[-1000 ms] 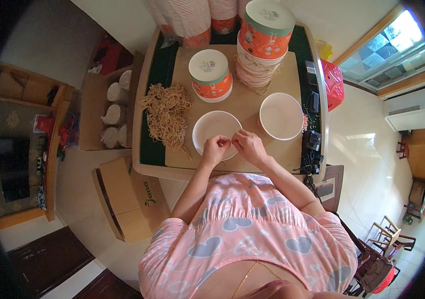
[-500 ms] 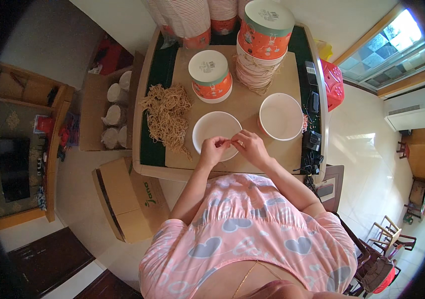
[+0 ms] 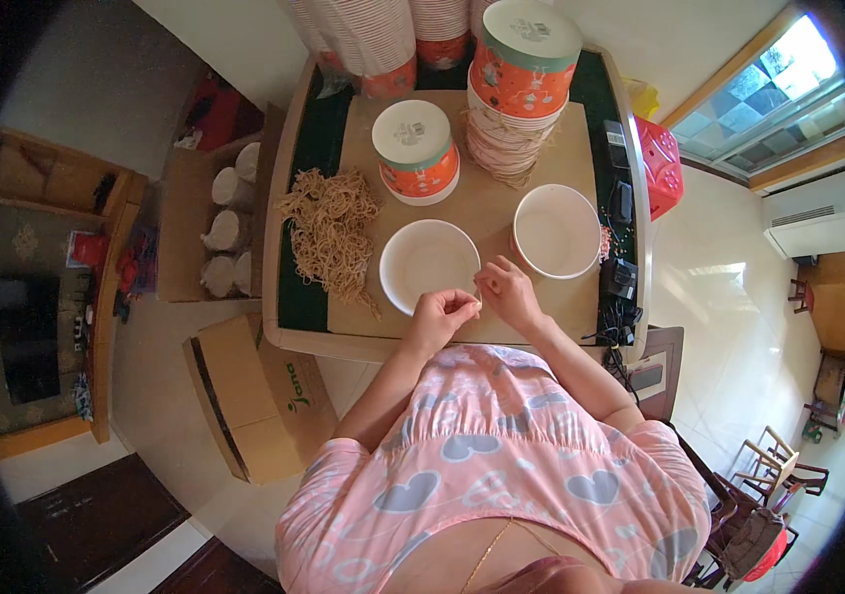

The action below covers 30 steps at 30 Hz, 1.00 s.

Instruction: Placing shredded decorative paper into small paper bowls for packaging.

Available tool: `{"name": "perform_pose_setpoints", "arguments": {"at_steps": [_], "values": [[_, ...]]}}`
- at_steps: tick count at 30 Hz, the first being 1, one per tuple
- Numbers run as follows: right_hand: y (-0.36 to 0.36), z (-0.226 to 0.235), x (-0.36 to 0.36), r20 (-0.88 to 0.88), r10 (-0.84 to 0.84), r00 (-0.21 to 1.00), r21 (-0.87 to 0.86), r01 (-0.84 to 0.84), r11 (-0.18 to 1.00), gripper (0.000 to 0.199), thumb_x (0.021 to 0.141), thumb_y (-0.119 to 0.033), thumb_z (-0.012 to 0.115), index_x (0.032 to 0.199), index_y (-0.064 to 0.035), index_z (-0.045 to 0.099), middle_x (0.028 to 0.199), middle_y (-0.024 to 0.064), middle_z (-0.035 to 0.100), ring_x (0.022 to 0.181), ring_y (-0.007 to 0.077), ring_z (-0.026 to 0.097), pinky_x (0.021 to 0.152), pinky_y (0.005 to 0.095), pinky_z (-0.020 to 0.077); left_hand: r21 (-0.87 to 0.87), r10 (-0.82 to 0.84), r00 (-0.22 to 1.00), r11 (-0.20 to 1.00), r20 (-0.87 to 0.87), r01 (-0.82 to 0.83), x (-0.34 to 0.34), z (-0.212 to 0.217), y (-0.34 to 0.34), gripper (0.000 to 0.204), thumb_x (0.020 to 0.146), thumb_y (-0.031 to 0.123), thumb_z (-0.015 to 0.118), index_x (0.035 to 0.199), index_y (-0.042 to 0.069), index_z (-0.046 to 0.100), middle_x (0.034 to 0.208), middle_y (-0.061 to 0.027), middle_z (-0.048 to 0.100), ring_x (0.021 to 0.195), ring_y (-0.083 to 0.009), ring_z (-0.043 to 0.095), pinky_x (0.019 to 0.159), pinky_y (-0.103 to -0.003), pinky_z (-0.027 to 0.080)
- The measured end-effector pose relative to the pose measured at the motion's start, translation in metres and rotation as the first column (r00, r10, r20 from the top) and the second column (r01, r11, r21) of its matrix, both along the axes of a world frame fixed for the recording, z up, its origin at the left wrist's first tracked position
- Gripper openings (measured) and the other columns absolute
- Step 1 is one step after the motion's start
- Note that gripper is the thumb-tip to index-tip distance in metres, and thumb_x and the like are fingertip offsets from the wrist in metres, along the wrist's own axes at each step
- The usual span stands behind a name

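Close to the table's near edge, my left hand (image 3: 445,319) is closed, its thumb and finger pinching a thin tan cord (image 3: 479,287). My right hand (image 3: 509,295) grips the same cord slightly higher and to the right; only a short stretch shows between the fingers. A round white paper tub (image 3: 395,265) stands just beyond my left hand, its mouth upward. Another open paper tub (image 3: 533,230) with white inside is beyond my right hand. To the left lies a tangled heap of tan cords (image 3: 331,233).
An upside-down orange tub (image 3: 420,178) stands behind the open ones. At the back are a taller stack of tubs (image 3: 523,79) wound with cord and bagged tub stacks (image 3: 373,40). Black adapters (image 3: 622,280) line the right edge. Cardboard boxes (image 3: 264,396) sit on the floor at left.
Both hands have drawn back from over the left tub toward my body and slightly right. The right hand has tilted up, and the fingers still pinch the cord.
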State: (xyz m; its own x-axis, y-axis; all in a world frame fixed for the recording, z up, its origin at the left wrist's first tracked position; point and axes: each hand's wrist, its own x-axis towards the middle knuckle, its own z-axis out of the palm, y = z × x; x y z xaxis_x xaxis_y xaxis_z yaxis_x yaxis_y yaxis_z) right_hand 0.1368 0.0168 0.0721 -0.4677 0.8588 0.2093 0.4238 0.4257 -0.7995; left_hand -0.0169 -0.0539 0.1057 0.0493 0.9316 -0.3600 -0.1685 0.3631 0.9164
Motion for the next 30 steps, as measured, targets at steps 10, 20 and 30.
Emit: {"name": "perform_pose_setpoints", "arguments": {"at_steps": [10, 20, 30], "values": [[-0.007, -0.017, 0.005, -0.171, -0.086, 0.981, -0.312, 0.028, 0.95, 0.015, 0.078, -0.002, 0.06, 0.092, -0.0019, 0.056, 0.079, 0.0115, 0.059, 0.066, 0.0193, 0.06, 0.058, 0.0294, 0.0479, -0.015, -0.033, 0.998, 0.999, 0.061, 0.034, 0.015, -0.002, -0.004, 0.005, 0.086, 0.008, 0.057, 0.086, 0.004, 0.059, 0.079, -0.0038, 0.064, 0.054, -0.0006, 0.045, 0.042, -0.015, 0.032], [-0.01, -0.01, 0.005, -0.153, -0.089, 0.984, -0.198, 0.058, 0.979, 0.004, 0.077, -0.002, 0.061, 0.081, -0.0026, 0.06, 0.077, 0.0107, 0.057, 0.065, 0.0211, 0.058, 0.056, 0.0303, 0.0456, 0.023, -0.06, 0.987, 0.998, 0.149, 0.057, 0.022, 0.004, 0.001, 0.004, 0.087, 0.008, 0.056, 0.087, 0.005, 0.058, 0.083, -0.0058, 0.065, 0.054, -0.0011, 0.046, 0.039, -0.014, 0.029], [-0.006, -0.024, -0.003, -0.169, -0.084, 0.982, -0.314, 0.027, 0.949, 0.03, 0.075, -0.002, 0.058, 0.102, -0.0055, 0.044, 0.077, 0.0167, 0.056, 0.066, 0.0318, 0.057, 0.057, 0.0388, 0.0455, -0.062, 0.035, 0.973, 0.998, 0.228, -0.022, 0.013, 0.032, 0.007, 0.008, 0.085, 0.01, 0.058, 0.089, 0.004, 0.061, 0.066, 0.0008, 0.056, 0.049, -0.0016, 0.041, 0.04, -0.016, 0.028]]}}
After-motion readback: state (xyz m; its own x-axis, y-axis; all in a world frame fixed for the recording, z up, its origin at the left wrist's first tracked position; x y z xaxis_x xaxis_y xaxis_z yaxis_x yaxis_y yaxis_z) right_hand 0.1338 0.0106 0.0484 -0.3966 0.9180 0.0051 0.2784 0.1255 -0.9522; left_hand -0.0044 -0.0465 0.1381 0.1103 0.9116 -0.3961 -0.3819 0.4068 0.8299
